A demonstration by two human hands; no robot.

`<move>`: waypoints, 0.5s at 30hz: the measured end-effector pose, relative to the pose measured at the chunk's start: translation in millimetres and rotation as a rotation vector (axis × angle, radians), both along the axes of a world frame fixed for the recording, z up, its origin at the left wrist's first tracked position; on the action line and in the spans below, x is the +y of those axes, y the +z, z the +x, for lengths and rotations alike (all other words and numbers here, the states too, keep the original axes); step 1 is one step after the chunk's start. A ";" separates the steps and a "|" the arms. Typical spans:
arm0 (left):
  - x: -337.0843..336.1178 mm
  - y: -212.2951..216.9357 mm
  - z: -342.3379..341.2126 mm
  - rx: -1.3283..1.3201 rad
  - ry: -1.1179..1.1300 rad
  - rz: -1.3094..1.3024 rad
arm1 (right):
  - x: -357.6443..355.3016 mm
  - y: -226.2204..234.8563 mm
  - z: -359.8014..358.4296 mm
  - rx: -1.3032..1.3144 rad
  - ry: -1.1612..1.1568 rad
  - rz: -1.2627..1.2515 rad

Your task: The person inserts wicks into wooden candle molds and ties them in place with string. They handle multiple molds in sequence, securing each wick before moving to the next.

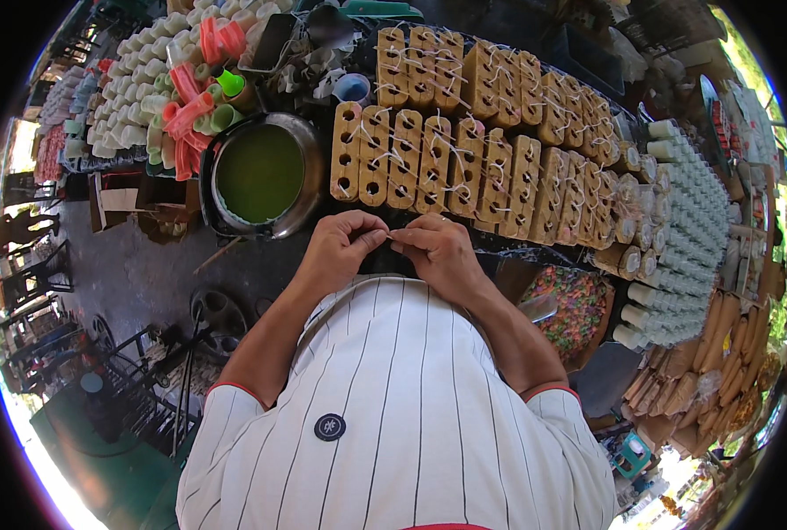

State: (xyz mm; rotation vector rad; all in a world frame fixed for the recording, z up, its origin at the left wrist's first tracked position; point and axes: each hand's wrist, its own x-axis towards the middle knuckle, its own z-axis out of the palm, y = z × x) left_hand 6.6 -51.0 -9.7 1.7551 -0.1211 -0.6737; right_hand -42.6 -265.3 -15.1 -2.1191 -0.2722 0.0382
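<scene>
My left hand [345, 245] and my right hand [439, 251] meet in front of my chest, thumbs and fingertips pinched together. Something tiny may sit between the fingertips, too small to make out. Just beyond them stand two rows of tan blocks [435, 163] with round holes, white strings [461, 193] running across their tops. Left of the blocks is a metal pot [298, 146] with green liquid [259, 173] in it. Neither hand touches the blocks or the pot.
Pale cups [133, 97] and red pieces [190, 115] crowd the far left. Pale cylinders [689, 230] stand in rows at the right, near brown paper-like rolls [720, 331]. A box of colourful bits [570, 300] sits below the table edge. A blue cup [352, 88] stands behind the pot.
</scene>
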 end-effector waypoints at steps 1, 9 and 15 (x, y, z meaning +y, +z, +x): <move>-1.0 -1.0 -1.6 -0.038 -0.005 -0.015 | 0.8 -2.4 -0.6 0.083 -0.015 0.079; -1.6 0.7 -9.0 -0.040 0.043 -0.072 | 9.4 -6.3 3.1 0.617 -0.188 0.381; 3.2 -8.1 -10.1 -0.047 0.113 -0.067 | 10.8 -5.6 3.5 0.641 -0.134 0.433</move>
